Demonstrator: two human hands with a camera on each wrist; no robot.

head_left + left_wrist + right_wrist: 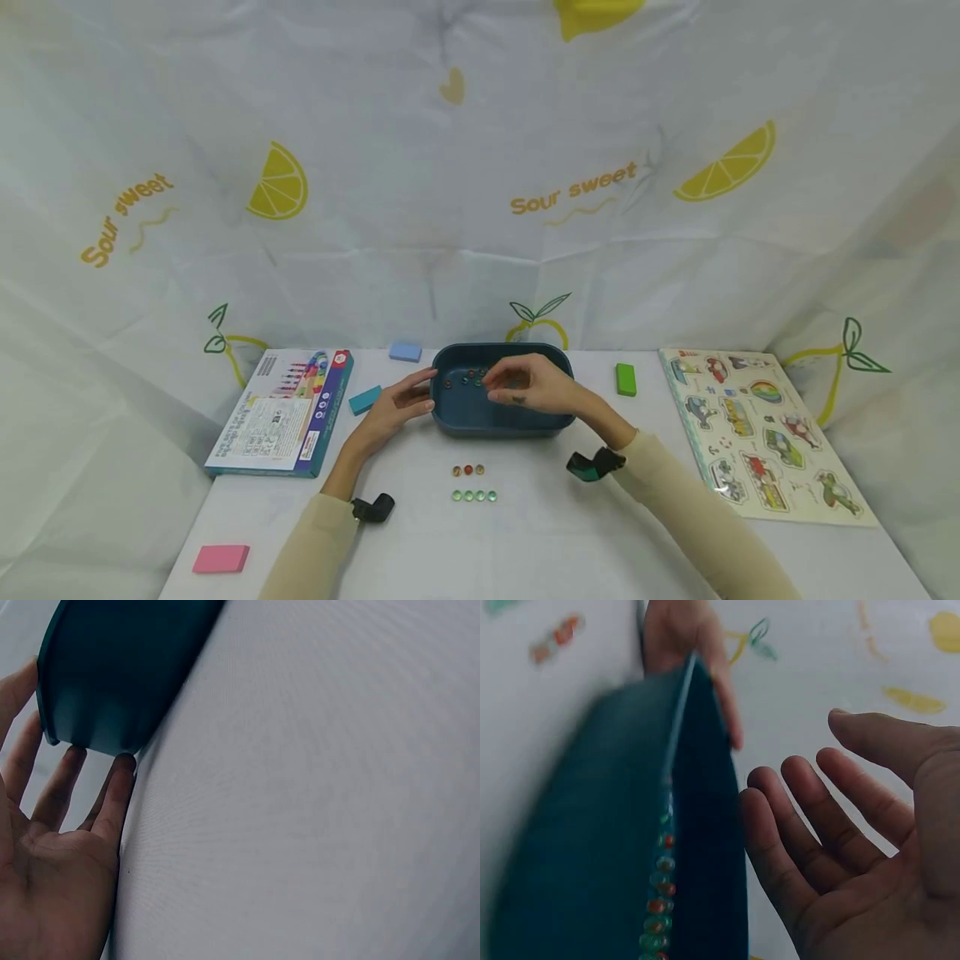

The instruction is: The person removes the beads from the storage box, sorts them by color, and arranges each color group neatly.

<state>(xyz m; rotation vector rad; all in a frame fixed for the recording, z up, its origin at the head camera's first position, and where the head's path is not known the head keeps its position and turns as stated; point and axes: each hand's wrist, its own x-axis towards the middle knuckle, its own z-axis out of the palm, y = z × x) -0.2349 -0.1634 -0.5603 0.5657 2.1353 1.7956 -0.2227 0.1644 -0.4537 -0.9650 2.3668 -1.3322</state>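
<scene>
A dark blue-green tub [502, 429] stands on the white table with several marbles [467, 379] on its floor. The right wrist view shows these marbles [657, 906] as mixed red, green and clear. My left hand [393, 408] touches the tub's left end with its fingertips, and in the left wrist view the fingers [54, 796] reach up to its wall. Over the tub's inside hovers my right hand [536, 385]; its fingers [825, 814] are loosely bent, with nothing between them and the thumb. In front of the tub lie three reddish marbles [468, 470] in a row and several pale green marbles [468, 496] in another.
At the left lies a flat printed box [281, 412], with a teal block [365, 400] and a blue block [405, 352] beside it. Nearer is a pink block [221, 558]. A green block [626, 379] and a picture puzzle board [765, 433] lie at the right.
</scene>
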